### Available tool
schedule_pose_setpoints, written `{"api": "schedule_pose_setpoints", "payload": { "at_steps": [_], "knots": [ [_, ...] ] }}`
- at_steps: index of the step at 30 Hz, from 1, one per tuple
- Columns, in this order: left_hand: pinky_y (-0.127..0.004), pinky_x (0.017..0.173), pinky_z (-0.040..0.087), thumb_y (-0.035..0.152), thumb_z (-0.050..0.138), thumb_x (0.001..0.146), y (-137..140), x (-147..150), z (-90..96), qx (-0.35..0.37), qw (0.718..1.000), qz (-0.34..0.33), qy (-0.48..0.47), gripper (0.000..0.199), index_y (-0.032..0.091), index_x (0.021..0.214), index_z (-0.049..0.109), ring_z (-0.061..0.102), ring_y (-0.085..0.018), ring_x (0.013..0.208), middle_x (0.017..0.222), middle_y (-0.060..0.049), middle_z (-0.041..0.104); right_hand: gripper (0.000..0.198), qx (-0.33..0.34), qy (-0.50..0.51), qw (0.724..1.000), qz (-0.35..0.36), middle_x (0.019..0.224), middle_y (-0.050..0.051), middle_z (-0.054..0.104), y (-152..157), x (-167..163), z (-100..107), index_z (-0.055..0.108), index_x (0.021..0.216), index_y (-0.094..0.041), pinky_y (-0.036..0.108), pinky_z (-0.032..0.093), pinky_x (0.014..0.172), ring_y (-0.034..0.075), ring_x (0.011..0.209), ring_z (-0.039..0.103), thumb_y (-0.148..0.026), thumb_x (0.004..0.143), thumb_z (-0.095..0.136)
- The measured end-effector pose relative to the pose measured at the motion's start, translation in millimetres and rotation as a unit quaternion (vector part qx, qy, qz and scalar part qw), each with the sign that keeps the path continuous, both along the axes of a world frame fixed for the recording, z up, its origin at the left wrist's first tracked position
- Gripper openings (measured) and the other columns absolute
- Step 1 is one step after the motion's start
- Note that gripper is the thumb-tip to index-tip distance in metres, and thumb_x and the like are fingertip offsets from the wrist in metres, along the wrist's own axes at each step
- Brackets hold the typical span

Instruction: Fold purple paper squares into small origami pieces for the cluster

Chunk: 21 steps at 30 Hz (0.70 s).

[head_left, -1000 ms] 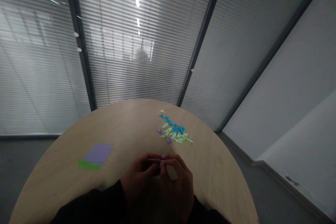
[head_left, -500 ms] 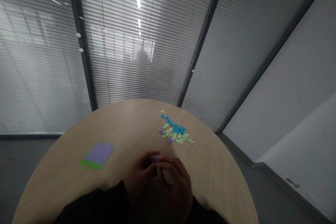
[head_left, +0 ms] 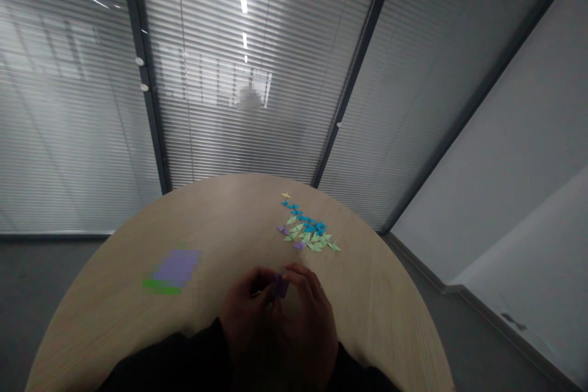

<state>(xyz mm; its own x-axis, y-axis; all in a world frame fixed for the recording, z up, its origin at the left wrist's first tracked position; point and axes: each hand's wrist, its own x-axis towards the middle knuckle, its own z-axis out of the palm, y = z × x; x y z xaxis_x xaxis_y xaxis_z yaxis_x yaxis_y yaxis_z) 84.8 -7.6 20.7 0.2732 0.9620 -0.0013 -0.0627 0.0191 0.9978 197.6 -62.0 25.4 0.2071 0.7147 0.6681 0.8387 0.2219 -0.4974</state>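
A small purple piece of folded paper (head_left: pixel 281 286) is held between my two hands, low over the near part of the table. My left hand (head_left: pixel 248 306) pinches its left side between thumb and fingers. At its right side, the fingertips of my right hand (head_left: pixel 310 312) are bent against the paper, with the thumb mostly hidden in shadow. Beyond my hands lies a cluster of small folded paper shapes: several blue ones (head_left: pixel 315 226), several pale green ones (head_left: pixel 316 240), purple ones (head_left: pixel 298 245) and a yellow one (head_left: pixel 285 195) at the far end.
To the left on the round wooden table (head_left: pixel 367 306) lies a stack of purple paper (head_left: pixel 177 266) with a green edge (head_left: pixel 160 286), partly pixelated. Windows with blinds (head_left: pixel 243 141) stand behind the table, and a white wall (head_left: pixel 519 165) is at the right.
The purple paper has turned and now shows a broader, darker face. My right fingers have shifted and lifted slightly around it. The cluster and the stack look unmoved.
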Motion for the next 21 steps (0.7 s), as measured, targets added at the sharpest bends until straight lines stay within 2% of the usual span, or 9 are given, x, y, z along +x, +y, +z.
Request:
{"api": "schedule_pose_setpoints", "payload": {
  "at_steps": [6, 10, 13, 15, 21],
  "knots": [
    [-0.028, 0.064, 0.05, 0.039, 0.068, 0.079, 2.1, 0.3, -3.4, -0.011, 0.999, -0.026, -0.024, 0.021, 0.018, 0.078, 0.065, 0.065, -0.019, 0.069, 0.073, -0.002, 0.071, 0.019, 0.009, 0.016, 1.0, -0.002, 0.108, 0.009, 0.069, -2.0, -2.2, 1.3, 0.061, 0.1, -0.024, 0.041, 0.054, 0.085, 0.025, 0.099, 0.066, -0.019, 0.083, 0.054],
    [-0.03, 0.068, 0.052, 0.036, 0.066, 0.08, -3.9, 0.4, 4.8, 0.034, 0.999, -0.02, 0.018, 0.017, 0.019, 0.084, 0.066, 0.069, -0.022, 0.076, 0.08, -0.005, 0.074, 0.018, -0.014, 0.024, 1.0, 0.007, 0.099, 0.007, 0.071, -1.9, -4.1, 7.4, 0.062, 0.1, -0.023, 0.038, 0.055, 0.08, 0.024, 0.091, 0.068, -0.021, 0.084, 0.053],
    [-0.031, 0.072, 0.053, 0.032, 0.063, 0.082, -6.2, 0.0, 8.0, 0.049, 0.998, -0.043, 0.019, 0.015, 0.02, 0.089, 0.067, 0.07, -0.023, 0.08, 0.086, -0.006, 0.075, 0.021, -0.021, 0.04, 0.999, -0.027, 0.097, 0.007, 0.071, -2.3, -5.5, 10.6, 0.062, 0.099, -0.024, 0.035, 0.055, 0.077, 0.024, 0.089, 0.069, -0.018, 0.081, 0.052],
    [-0.031, 0.073, 0.054, 0.029, 0.062, 0.083, -4.9, -0.4, 6.6, 0.058, 0.996, -0.057, 0.024, 0.013, 0.02, 0.091, 0.067, 0.071, -0.022, 0.082, 0.089, -0.006, 0.076, 0.023, -0.028, 0.053, 0.998, -0.03, 0.094, 0.006, 0.072, -2.6, -5.8, 12.2, 0.063, 0.099, -0.023, 0.033, 0.055, 0.075, 0.023, 0.087, 0.069, -0.017, 0.08, 0.052],
    [-0.031, 0.076, 0.055, 0.023, 0.059, 0.083, 3.5, -2.9, -0.6, 0.1, 0.992, -0.043, 0.063, 0.012, 0.021, 0.093, 0.066, 0.071, -0.022, 0.085, 0.092, -0.005, 0.075, 0.014, -0.064, 0.088, 0.994, -0.009, 0.092, 0.005, 0.072, 0.1, -1.2, 14.7, 0.064, 0.088, -0.022, 0.032, 0.054, 0.076, 0.022, 0.084, 0.069, -0.019, 0.079, 0.054]
  ]
}}
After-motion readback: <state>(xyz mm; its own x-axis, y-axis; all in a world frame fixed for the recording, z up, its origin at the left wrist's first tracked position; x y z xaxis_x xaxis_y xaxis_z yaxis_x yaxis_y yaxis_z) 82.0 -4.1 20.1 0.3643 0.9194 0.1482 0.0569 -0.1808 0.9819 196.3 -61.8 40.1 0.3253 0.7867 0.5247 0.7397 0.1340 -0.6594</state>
